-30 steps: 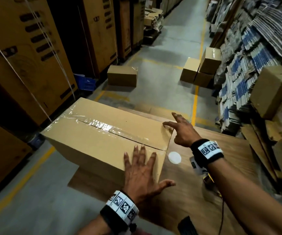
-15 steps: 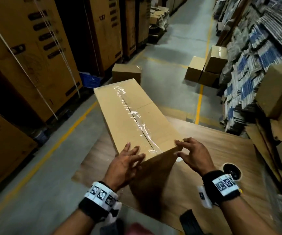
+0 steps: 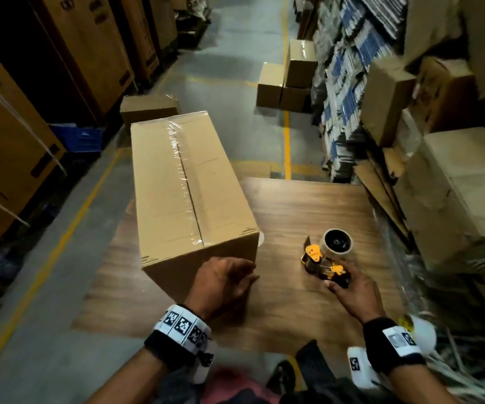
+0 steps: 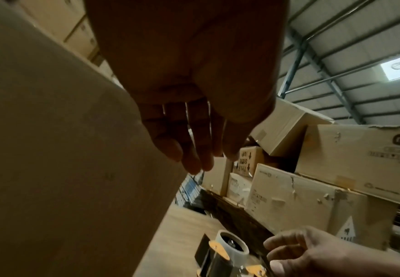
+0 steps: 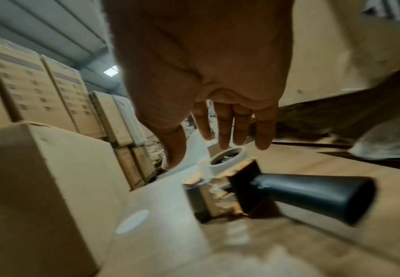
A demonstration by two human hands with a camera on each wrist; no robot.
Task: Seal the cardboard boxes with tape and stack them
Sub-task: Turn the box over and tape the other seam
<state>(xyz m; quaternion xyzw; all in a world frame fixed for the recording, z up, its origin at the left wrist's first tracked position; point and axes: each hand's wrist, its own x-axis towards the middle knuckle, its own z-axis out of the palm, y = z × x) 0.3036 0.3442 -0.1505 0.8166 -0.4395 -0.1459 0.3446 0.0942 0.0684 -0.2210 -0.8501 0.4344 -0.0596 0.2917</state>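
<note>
The cardboard box stands lengthwise on the bench, its top seam under clear tape. The left hand rests with relaxed fingers against the box's near end. The right hand hovers spread over the tape dispenser just right of the box, gripping nothing. Judgement: the step is fetching the dispenser. Next, the hand must close on its black handle.

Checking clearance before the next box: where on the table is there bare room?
Bare wood lies along the table far edge, beyond the tape dispenser, and along the near edge left of the left hand. Crowded between the cardboard box and right hand.
</note>
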